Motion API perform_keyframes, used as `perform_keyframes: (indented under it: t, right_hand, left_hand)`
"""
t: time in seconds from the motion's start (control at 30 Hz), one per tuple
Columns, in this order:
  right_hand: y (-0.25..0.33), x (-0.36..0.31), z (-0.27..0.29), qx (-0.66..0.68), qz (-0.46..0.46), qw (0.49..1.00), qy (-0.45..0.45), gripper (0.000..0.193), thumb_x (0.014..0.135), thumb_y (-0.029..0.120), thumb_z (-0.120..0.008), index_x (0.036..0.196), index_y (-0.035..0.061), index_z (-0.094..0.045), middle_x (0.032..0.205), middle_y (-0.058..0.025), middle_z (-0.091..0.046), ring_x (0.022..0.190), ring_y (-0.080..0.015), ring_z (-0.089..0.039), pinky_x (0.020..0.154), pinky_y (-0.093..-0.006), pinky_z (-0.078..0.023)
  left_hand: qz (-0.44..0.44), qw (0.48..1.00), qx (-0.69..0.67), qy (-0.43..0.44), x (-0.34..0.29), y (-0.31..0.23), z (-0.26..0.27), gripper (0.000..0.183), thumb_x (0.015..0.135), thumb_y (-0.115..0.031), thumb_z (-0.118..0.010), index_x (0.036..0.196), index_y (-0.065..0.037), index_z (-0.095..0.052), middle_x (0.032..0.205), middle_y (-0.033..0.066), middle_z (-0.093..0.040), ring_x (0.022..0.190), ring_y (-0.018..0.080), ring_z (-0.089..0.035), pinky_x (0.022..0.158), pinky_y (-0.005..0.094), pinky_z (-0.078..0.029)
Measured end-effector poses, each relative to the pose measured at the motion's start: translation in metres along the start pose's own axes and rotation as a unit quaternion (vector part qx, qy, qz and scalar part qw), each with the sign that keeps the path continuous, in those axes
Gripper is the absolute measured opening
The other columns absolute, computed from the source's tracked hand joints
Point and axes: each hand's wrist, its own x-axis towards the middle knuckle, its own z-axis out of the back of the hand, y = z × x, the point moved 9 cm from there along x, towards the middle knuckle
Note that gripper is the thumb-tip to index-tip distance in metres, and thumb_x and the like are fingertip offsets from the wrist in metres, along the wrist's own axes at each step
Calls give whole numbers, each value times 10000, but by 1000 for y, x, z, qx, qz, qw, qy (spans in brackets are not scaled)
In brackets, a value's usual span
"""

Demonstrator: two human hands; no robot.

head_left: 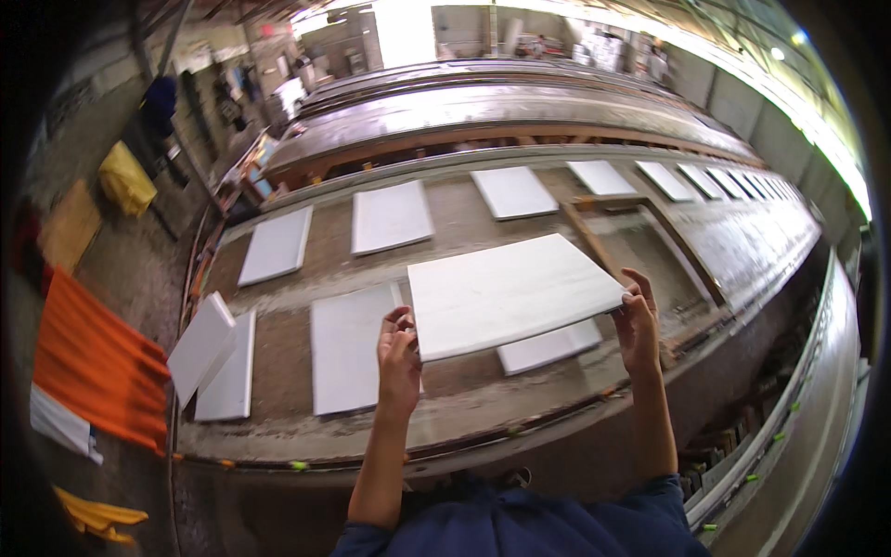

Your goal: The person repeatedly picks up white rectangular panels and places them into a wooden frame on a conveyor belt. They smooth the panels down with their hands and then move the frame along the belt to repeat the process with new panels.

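Between my two hands I hold a white rectangular panel point(510, 292), raised above the long work table and slightly tilted. My left hand point(399, 357) is closed on its left edge, fingers curled round it. At its right corner my right hand point(638, 320) pinches the edge, the thumb on top and the index finger raised. Below, partly hidden by the held panel, one white panel point(348, 348) lies flat on the table near my left hand. Another white panel point(549, 347) shows under the held one's front edge.
The long work table point(278, 436) carries a row of white panels point(392, 216) along its far side. A wooden frame point(682, 232) lies beyond my right hand. Two panels overlap at the left end, one leaning point(202, 348). Orange cloth point(97, 357) hangs at left.
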Motion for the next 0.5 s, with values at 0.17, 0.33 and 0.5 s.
perform_keyframes:
  t: [0.17,0.33,0.5]
  right_hand:
    - [54,-16,133,70,146,984,-74,483,835,187,-593,1255,48,-399,813,44,-395,741,-45,-470,683,-198,-426]
    - [71,-31,227,134,182,950,-217,449,863,204,-521,1262,52,-385,1045,-30,-548,911,-130,-548,834,-302,-449]
    - [25,-20,279,122,56,934,-330,310,893,128,-503,1177,24,-440,1107,-58,-530,958,-155,-543,809,-306,-458]
  left_hand:
    - [2,998,31,57,8,98,-123,441,859,-181,-539,1226,-22,-353,1074,80,-487,982,154,-498,885,289,-406]
    - [148,969,105,168,4,182,-213,505,884,-227,-540,1263,37,-335,1137,124,-496,1084,179,-477,937,320,-390]
    - [230,961,26,150,-6,243,-283,459,898,-137,-472,1305,11,-319,1148,108,-509,1024,182,-531,862,315,-446]
